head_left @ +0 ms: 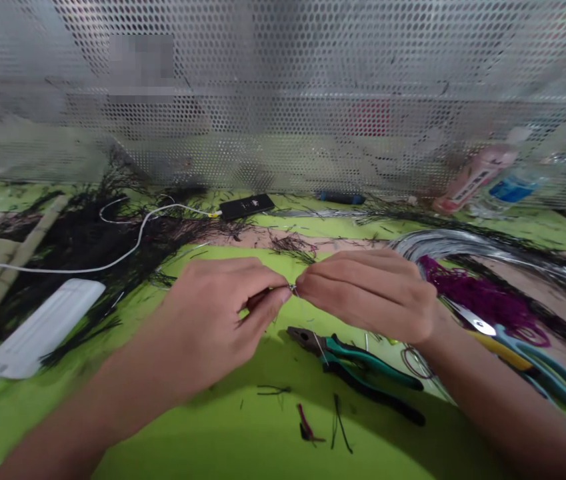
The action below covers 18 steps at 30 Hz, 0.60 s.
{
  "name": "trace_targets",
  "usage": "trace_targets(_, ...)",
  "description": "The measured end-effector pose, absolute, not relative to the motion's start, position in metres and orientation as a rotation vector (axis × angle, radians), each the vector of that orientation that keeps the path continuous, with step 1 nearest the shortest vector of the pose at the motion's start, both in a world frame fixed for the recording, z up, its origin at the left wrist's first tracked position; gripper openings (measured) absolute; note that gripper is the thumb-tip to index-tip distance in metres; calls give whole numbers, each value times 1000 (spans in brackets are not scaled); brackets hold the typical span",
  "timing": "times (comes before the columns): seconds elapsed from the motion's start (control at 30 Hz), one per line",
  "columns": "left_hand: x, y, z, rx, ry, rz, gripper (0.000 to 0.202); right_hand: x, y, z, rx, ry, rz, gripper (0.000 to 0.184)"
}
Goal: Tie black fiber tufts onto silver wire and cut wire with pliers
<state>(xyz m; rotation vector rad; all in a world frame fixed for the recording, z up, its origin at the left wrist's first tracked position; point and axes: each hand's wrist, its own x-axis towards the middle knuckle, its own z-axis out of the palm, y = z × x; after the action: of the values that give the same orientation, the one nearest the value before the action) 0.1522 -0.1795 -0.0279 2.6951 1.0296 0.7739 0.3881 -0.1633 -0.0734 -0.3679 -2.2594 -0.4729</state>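
Observation:
My left hand (227, 307) and my right hand (373, 290) meet fingertip to fingertip at the middle of the view. Both pinch a tiny silvery piece of wire (292, 287), mostly hidden by the fingers. Just below my right hand lies a pair of pliers (333, 357) with green and black handles, its jaws pointing left. Bits of black and dark red fibre (307, 423) are scattered nearer to me on the yellow-green work surface (187, 433).
A perforated metal panel (283, 87) stands at the back. White power bank (47, 327), black fibres (113, 240) and bamboo strips (7, 287) lie left. Silvery wires (443, 243), purple yarn (483, 300), scissors (543, 367) and bottles (483, 177) are right; a black device (247, 207) lies behind.

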Motion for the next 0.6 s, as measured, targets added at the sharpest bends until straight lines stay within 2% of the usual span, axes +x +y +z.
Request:
trace_targets(0.27, 149, -180, -34, 2808, 1044, 625, 18, 387, -157, -79, -330, -2254, -395, 22)
trace_targets(0.43, 149, -181, -36, 2968, 981, 687, 25, 385, -159, -80, -339, -2208, -355, 21)
trace_targets(0.53, 149, -181, -40, 3102, 949, 720, 22, 380, -163, -76, -430, -2184, -187, 14)
trace_targets(0.6, 150, -179, -42, 3215, 891, 747, 18, 376, -166, -70, -554, -2133, 42, 8)
